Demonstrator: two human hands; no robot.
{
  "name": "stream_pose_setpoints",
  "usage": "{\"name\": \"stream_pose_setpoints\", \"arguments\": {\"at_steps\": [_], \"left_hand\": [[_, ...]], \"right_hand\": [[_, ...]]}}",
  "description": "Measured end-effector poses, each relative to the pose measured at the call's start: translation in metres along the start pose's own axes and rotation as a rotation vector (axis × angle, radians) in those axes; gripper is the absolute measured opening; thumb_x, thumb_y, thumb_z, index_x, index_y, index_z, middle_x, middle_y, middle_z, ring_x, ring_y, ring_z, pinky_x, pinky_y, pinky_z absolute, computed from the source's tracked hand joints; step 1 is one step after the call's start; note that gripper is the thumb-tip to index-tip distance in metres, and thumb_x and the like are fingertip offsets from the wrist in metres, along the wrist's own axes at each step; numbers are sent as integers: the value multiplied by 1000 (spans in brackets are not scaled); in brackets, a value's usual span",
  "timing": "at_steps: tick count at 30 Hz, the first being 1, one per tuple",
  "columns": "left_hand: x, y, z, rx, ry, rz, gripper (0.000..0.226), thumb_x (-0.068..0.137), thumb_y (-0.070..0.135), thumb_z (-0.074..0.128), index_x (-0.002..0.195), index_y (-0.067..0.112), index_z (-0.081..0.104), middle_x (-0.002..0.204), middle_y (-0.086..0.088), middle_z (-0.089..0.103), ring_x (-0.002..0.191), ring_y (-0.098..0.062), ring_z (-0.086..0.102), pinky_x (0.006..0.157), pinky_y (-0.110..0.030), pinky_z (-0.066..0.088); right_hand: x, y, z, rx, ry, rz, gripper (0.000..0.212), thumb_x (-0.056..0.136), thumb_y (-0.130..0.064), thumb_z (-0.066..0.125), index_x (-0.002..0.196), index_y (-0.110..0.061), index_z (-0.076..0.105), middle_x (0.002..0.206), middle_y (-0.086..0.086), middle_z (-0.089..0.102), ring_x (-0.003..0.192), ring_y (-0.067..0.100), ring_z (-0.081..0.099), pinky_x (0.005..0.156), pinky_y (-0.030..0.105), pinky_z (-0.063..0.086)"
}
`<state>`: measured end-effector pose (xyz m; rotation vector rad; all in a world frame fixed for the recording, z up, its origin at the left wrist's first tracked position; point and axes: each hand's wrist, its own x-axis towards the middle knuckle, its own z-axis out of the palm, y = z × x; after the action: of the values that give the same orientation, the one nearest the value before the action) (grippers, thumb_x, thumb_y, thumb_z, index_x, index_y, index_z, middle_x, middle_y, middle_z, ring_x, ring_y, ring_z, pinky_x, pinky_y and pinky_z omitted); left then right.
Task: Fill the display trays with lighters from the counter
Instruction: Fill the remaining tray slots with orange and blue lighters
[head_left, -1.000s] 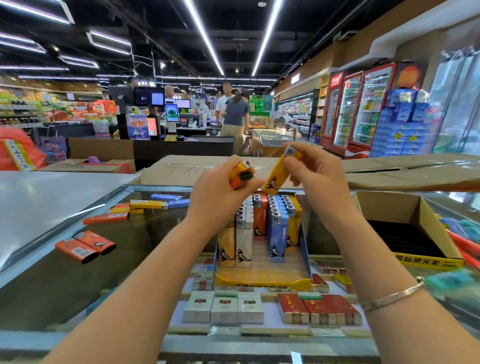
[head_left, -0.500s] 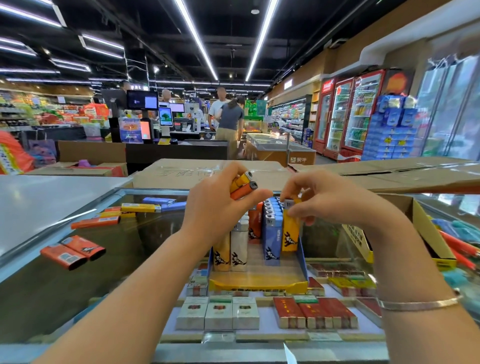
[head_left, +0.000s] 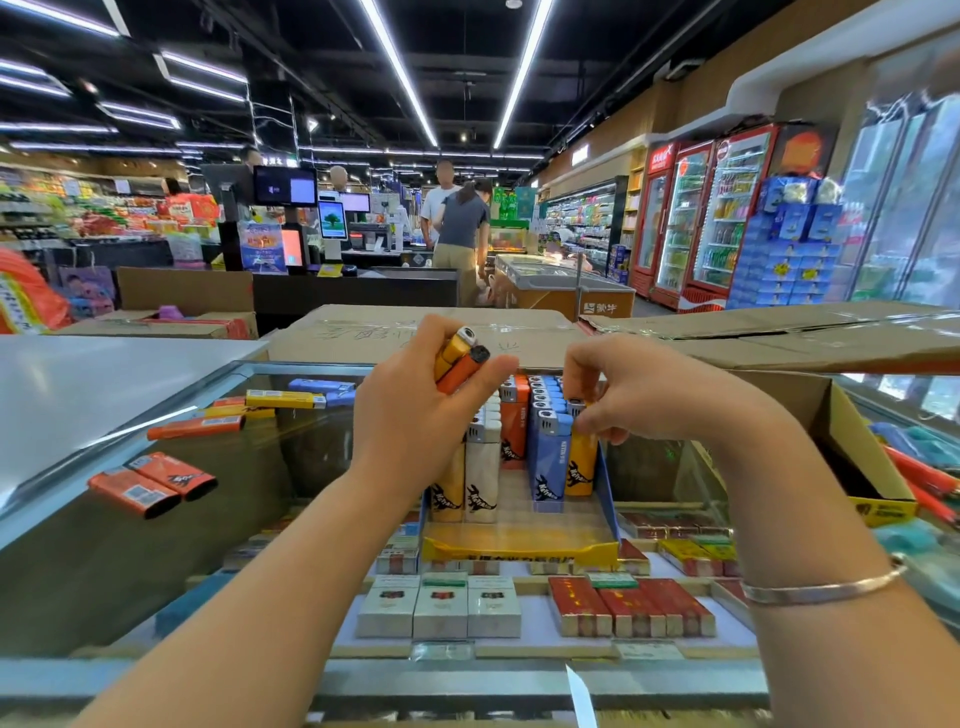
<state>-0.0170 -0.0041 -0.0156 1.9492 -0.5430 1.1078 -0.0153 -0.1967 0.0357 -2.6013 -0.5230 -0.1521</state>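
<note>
A blue and yellow display tray stands on the glass counter, with rows of upright lighters in cream, orange, blue and yellow. My left hand is raised above the tray's left side and grips a yellow lighter and an orange lighter. My right hand pinches the top of a yellow lighter that stands upright in the tray's right row, beside a blue one. Loose lighters lie on the counter: two orange at the left, several more farther back.
An open cardboard box sits right of the tray, with orange and teal lighters beyond it. Cigarette packs show under the glass. Flat cartons lie behind the counter. People stand at the checkout far back.
My right hand has brought the yellow lighter down from mid-air and stood it in the tray's right row. My left hand has stayed raised with its two lighters.
</note>
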Motion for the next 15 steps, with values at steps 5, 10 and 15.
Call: {"name": "stream_pose_setpoints", "arguments": {"at_steps": [5,10,15], "left_hand": [[1,-4,2,-6,14,-20,43,75,70,46,84,28,47,64,6,53,59,-7,52,54,-27,43],[5,-6,4,50,-35,4,45,73,68,46,87,25,48,65,3,55,61,-12,54,53,-30,44],[7,-7,4,113,-99,59,36,79,64,48,88,29,44,62,12,48,57,-4,50,50,-22,37]], "right_hand": [[1,4,5,19,-22,29,23,80,-3,68,79,-19,52,76,3,58,56,8,59,46,14,45],[1,8,3,66,-39,37,22,79,-3,68,80,-18,52,72,1,59,48,0,59,46,13,45],[0,6,3,74,-41,43,22,79,-2,69,82,-17,52,75,1,58,46,-2,58,45,12,44]]}}
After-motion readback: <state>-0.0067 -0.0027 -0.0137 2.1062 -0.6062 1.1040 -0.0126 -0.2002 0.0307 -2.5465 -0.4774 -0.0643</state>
